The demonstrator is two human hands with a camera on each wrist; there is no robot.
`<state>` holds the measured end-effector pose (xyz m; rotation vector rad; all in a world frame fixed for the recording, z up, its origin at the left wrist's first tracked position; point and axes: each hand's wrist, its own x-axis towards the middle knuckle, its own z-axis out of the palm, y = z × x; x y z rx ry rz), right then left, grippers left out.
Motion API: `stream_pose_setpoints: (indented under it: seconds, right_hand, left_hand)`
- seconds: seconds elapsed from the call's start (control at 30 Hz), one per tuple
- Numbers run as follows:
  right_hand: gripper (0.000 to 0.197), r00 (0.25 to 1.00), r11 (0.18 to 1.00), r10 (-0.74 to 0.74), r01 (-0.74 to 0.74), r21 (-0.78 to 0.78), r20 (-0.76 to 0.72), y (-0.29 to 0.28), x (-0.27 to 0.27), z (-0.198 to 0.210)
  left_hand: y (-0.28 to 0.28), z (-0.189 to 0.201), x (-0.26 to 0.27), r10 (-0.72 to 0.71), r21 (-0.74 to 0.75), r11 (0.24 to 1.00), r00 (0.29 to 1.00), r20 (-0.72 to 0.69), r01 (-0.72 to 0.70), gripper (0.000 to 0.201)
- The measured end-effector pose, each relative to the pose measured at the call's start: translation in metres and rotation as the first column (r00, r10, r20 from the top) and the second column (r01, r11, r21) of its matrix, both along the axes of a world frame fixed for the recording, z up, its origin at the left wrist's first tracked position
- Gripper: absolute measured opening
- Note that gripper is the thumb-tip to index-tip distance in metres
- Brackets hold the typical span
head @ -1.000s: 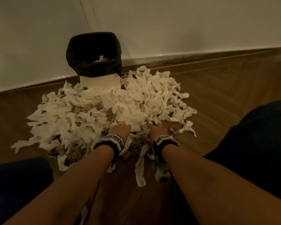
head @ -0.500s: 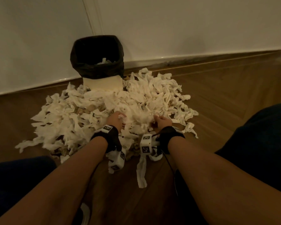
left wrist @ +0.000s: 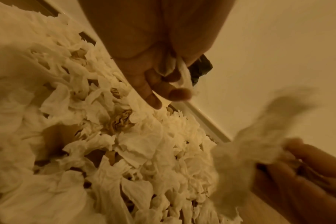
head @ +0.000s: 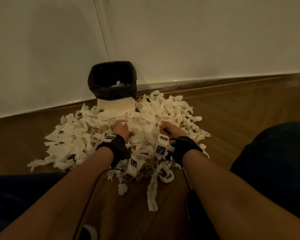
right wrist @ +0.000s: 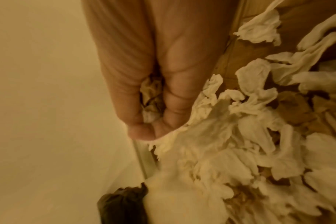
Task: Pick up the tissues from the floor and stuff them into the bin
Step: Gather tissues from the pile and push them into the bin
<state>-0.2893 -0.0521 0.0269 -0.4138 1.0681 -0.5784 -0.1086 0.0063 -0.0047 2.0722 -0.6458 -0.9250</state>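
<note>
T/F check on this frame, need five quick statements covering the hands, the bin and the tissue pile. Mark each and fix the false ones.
1. The left hand grips white tissue. True.
2. The right hand is open and holds nothing. False: its fingers are curled round crumpled tissue.
3. The bin has a black liner and stands against the wall. True.
4. The bin is packed to the rim. False: only a few tissues show low inside it.
5. The tissue pile lies behind the bin. False: it spreads over the wooden floor in front of the bin, between it and the person.
</note>
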Motion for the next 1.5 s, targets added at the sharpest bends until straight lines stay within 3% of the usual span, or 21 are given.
stream_pose_setpoints:
  seconds: [0.07, 0.13, 0.23, 0.33, 0.43, 0.5, 0.57, 0.63, 0.77, 0.9, 1.0, 1.1, 1.17, 1.27, 1.5]
  right_hand:
    - [0.022, 0.976, 0.990, -0.136, 0.125, 0.072, 0.170, 0.001, 0.003, 0.011]
    - [0.043, 0.924, 0.964, -0.253, 0.218, 0.150, 0.285, 0.001, 0.005, 0.022]
    - [0.036, 0.905, 0.967, -0.248, 0.208, 0.149, 0.346, 0.002, 0.007, 0.037]
    - [0.008, 0.906, 0.981, -0.186, 0.149, 0.124, 0.381, 0.003, 0.014, 0.051]
    - [0.018, 0.895, 0.980, -0.199, 0.180, 0.087, 0.399, 0.006, 0.024, 0.068]
    - [0.030, 0.895, 0.986, -0.164, 0.165, 0.034, 0.416, 0.010, 0.028, 0.082]
    - [0.027, 0.896, 0.993, -0.101, 0.118, -0.013, 0.433, 0.011, 0.032, 0.098]
    - [0.020, 0.919, 0.993, -0.022, 0.066, -0.100, 0.393, 0.011, 0.038, 0.113]
    - [0.031, 0.946, 0.954, 0.098, -0.001, -0.300, 0.309, 0.006, 0.060, 0.140]
    - [0.012, 0.959, 0.844, 0.194, -0.056, -0.533, 0.207, 0.002, 0.081, 0.162]
    - [0.020, 0.980, 0.759, 0.197, -0.154, -0.633, -0.003, -0.013, 0.091, 0.169]
    - [0.026, 0.969, 0.691, 0.154, -0.247, -0.679, -0.195, -0.032, 0.097, 0.168]
    - [0.022, 0.973, 0.709, 0.130, -0.225, -0.668, -0.190, -0.042, 0.100, 0.161]
    - [0.021, 0.987, 0.750, 0.096, -0.158, -0.642, -0.131, -0.053, 0.108, 0.142]
    - [0.020, 0.986, 0.792, 0.063, -0.144, -0.593, -0.156, -0.079, 0.141, 0.103]
  left_hand:
    - [-0.002, 0.015, -0.005, 0.071, -0.094, 0.992, 0.980, -0.187, -0.090, 0.037]
    - [-0.001, 0.030, -0.008, 0.011, -0.037, 0.999, 0.981, -0.192, -0.019, 0.045]
    - [0.001, 0.046, -0.007, 0.058, -0.125, 0.986, 0.937, -0.343, -0.107, 0.031]
    - [0.001, 0.065, -0.004, 0.050, -0.185, 0.977, 0.958, -0.281, -0.105, 0.023]
    - [0.002, 0.086, 0.001, 0.050, -0.205, 0.975, 0.982, -0.180, -0.087, 0.035]
    - [0.006, 0.101, 0.009, 0.030, -0.200, 0.979, 0.995, -0.098, -0.049, 0.030]
    - [0.009, 0.110, 0.021, 0.011, -0.188, 0.982, 0.999, -0.039, -0.018, 0.032]
    - [0.014, 0.120, 0.031, -0.006, -0.152, 0.988, 0.998, 0.063, 0.016, 0.038]
    - [0.017, 0.142, 0.048, 0.011, -0.149, 0.989, 0.981, 0.194, 0.018, 0.033]
    - [0.012, 0.156, 0.065, 0.069, -0.230, 0.973, 0.962, 0.264, -0.007, 0.029]
    - [0.009, 0.162, 0.069, 0.100, -0.367, 0.930, 0.966, 0.239, -0.006, 0.023]
    - [0.005, 0.163, 0.078, 0.136, -0.421, 0.907, 0.940, 0.314, 0.009, 0.019]
    - [-0.001, 0.160, 0.087, 0.202, -0.467, 0.884, 0.928, 0.313, -0.035, 0.009]
    - [-0.012, 0.154, 0.100, 0.237, -0.454, 0.888, 0.917, 0.320, -0.071, 0.010]
    - [-0.048, 0.125, 0.123, 0.092, -0.291, 0.956, 0.922, 0.377, 0.023, 0.023]
